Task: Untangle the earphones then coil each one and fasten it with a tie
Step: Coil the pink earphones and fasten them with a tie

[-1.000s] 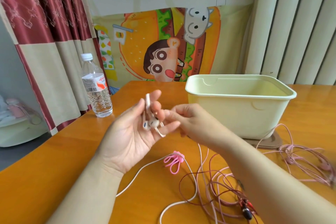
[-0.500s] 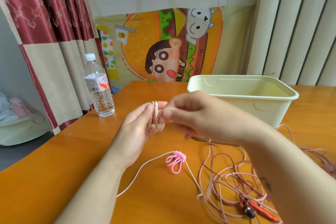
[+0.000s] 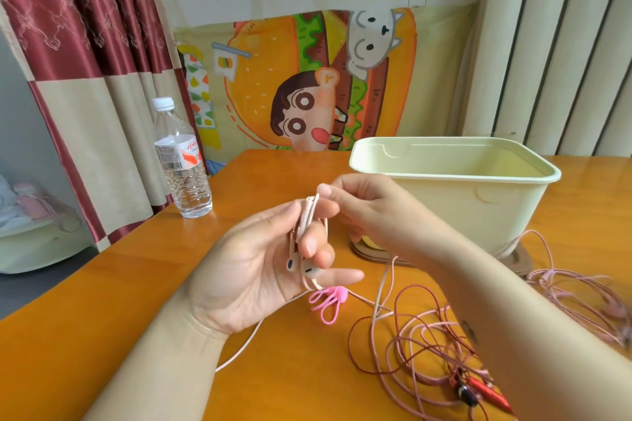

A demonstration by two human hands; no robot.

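My left hand (image 3: 253, 270) is held palm up over the table, gripping a pale pink earphone: its two earbuds (image 3: 301, 267) hang by the fingers and several turns of cord (image 3: 307, 219) run around them. My right hand (image 3: 369, 208) pinches the same cord at the top of the loops. A pink tie (image 3: 330, 301) lies on the table just below my left fingers. A tangle of pink and dark red earphone cords (image 3: 420, 349) lies at the lower right, partly hidden by my right forearm.
A pale green plastic tub (image 3: 455, 188) stands on the orange wooden table (image 3: 102, 335) behind my right hand. More pink cord (image 3: 578, 287) lies right of the tub. A water bottle (image 3: 183, 164) stands near the table's left edge, by a curtain.
My right hand has lifted and carried the cord up and over my left fingers, adding turns. The earbuds now hang lower in my left hand.
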